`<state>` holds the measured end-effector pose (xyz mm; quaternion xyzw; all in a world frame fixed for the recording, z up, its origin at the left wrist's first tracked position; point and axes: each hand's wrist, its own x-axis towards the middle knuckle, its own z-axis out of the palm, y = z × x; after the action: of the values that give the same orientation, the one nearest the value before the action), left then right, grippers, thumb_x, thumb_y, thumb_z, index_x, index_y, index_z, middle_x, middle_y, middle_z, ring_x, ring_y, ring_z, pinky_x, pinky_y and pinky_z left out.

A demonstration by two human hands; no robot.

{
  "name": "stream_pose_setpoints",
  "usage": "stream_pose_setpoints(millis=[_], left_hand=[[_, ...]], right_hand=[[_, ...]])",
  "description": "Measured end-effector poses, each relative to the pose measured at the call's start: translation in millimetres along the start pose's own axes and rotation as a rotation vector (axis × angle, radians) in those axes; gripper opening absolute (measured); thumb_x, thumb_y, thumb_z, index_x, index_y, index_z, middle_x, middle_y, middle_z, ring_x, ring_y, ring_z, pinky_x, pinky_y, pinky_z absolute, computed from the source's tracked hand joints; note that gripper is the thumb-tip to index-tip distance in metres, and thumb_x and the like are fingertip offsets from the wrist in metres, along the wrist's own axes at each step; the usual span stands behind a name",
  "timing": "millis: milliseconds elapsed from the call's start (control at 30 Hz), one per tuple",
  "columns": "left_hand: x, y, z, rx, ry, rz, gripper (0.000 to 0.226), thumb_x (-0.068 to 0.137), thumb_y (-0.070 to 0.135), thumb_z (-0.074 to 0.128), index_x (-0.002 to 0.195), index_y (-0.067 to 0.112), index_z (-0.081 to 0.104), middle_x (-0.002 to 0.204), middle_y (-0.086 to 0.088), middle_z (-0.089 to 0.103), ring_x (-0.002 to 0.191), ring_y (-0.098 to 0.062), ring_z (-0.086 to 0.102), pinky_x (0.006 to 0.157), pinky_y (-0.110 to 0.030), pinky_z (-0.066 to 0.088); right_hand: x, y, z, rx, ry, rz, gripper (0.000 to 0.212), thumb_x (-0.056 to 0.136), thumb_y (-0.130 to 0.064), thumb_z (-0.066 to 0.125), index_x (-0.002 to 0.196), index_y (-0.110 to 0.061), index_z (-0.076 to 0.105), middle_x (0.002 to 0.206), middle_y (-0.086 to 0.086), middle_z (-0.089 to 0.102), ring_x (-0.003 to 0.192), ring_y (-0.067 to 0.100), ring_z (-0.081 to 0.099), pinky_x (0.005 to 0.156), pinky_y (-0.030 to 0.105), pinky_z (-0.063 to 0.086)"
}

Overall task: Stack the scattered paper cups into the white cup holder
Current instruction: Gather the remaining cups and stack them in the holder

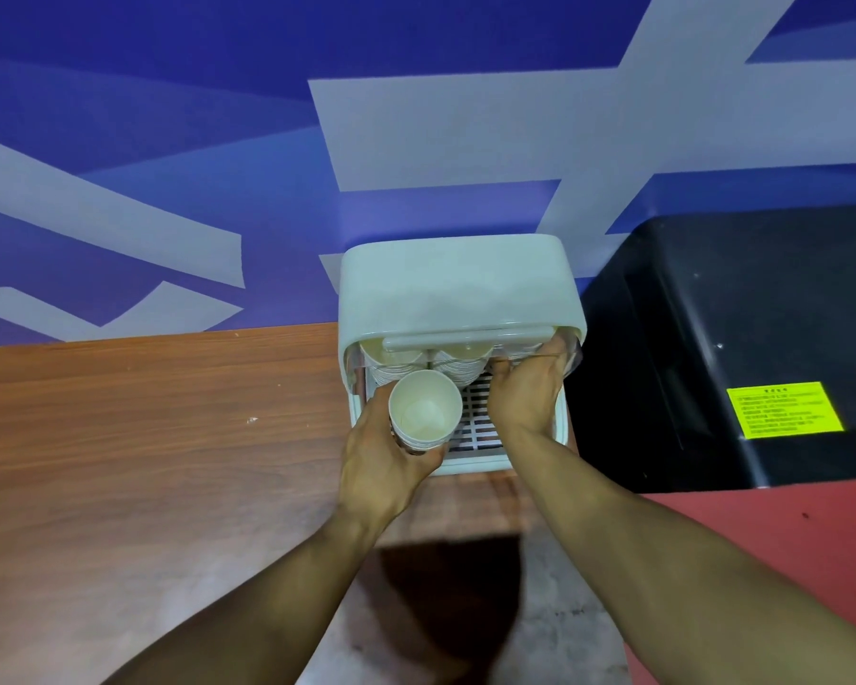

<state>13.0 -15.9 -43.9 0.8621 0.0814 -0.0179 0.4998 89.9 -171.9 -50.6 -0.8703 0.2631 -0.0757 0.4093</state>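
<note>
The white cup holder [458, 284] stands against the wall at the wooden table's right end, its lid raised. Under the lid I see stacks of paper cups [458, 363] on a slotted tray. My left hand [381, 462] grips a stack of white paper cups [425, 411], mouth up, just in front of the holder's left side. My right hand [525, 393] reaches into the holder's right side, fingers curled around a cup stack there that is mostly hidden by the lid and hand.
A black box [722, 338] with a yellow label [784, 410] sits right beside the holder. The wooden table [144, 437] stretches to the left. A blue and white wall [268, 140] is directly behind. Red floor [762, 526] lies below right.
</note>
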Motion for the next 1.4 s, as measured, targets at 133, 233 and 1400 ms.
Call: stream_pose_setpoints(millis=[133, 233, 1400], left_hand=[[-0.4, -0.4, 0.7, 0.005, 0.005, -0.008, 0.070, 0.064, 0.030, 0.086, 0.124, 0.036, 0.052, 0.115, 0.019, 0.062, 0.103, 0.000, 0.057, 0.082, -0.013, 0.045], [-1.5, 0.3, 1.1, 0.006, 0.010, -0.012, 0.070, 0.063, 0.031, 0.086, 0.124, 0.036, 0.052, 0.115, 0.018, 0.062, 0.104, -0.003, 0.058, 0.084, -0.020, 0.048], [8.8, 53.6, 66.0, 0.012, -0.227, 0.153, 0.060, 0.083, 0.011, 0.066, 0.138, 0.028, 0.051, 0.128, 0.006, 0.061, 0.116, -0.008, 0.057, 0.094, -0.036, 0.053]], right_hand=[[2.5, 3.3, 0.6, -0.042, -0.067, 0.029, 0.059, 0.086, -0.003, 0.056, 0.138, 0.008, 0.031, 0.137, 0.031, 0.036, 0.121, 0.044, 0.042, 0.098, 0.048, 0.038], [0.2, -0.2, -4.7, -0.043, -0.079, 0.049, 0.057, 0.087, -0.003, 0.055, 0.139, 0.007, 0.031, 0.137, 0.029, 0.037, 0.123, 0.041, 0.041, 0.100, 0.046, 0.036], [-16.5, 64.2, -75.8, 0.063, -0.271, -0.214, 0.086, 0.067, -0.023, 0.084, 0.141, -0.027, 0.039, 0.121, -0.009, 0.048, 0.108, 0.012, 0.057, 0.089, 0.035, 0.054]])
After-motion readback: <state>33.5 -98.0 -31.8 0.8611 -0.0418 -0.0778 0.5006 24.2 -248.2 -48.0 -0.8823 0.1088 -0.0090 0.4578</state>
